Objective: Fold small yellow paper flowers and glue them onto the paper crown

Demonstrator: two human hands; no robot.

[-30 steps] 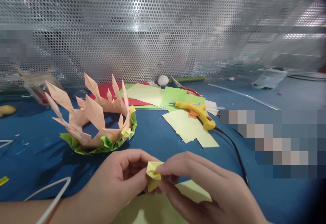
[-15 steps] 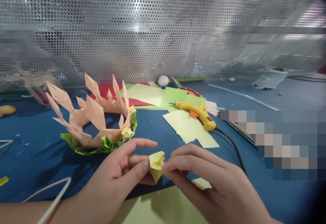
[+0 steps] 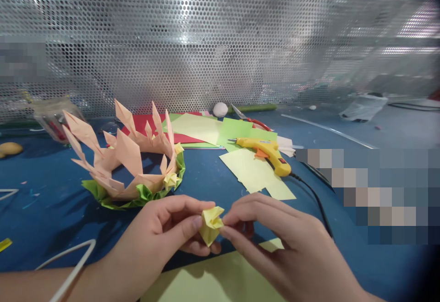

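A small folded yellow paper flower [image 3: 211, 227] is held between my two hands, above a pale yellow sheet [image 3: 220, 278]. My left hand [image 3: 165, 231] pinches it from the left with thumb and index finger, the other fingers behind it. From the right, the thumb and index fingertips of my right hand [image 3: 278, 233] pinch its right edge. Left of centre stands a peach paper crown [image 3: 127, 160] with pointed folds, green crumpled paper around its base, and small yellow paper flowers [image 3: 171, 181] on its right side.
A yellow hot glue gun [image 3: 266, 148] lies on green and pale yellow paper pieces, its cord [image 3: 312, 196] running right. Behind are red-handled scissors [image 3: 259, 123], a white ball [image 3: 220, 109] and red paper [image 3: 144, 121]. A clear jar [image 3: 57, 116] is back left, before a perforated metal screen [image 3: 206, 41].
My left index finger, stretched out before, has come down onto the paper flower's top edge. The flower has tilted slightly, and my right fingertips have shifted a little on its edge.
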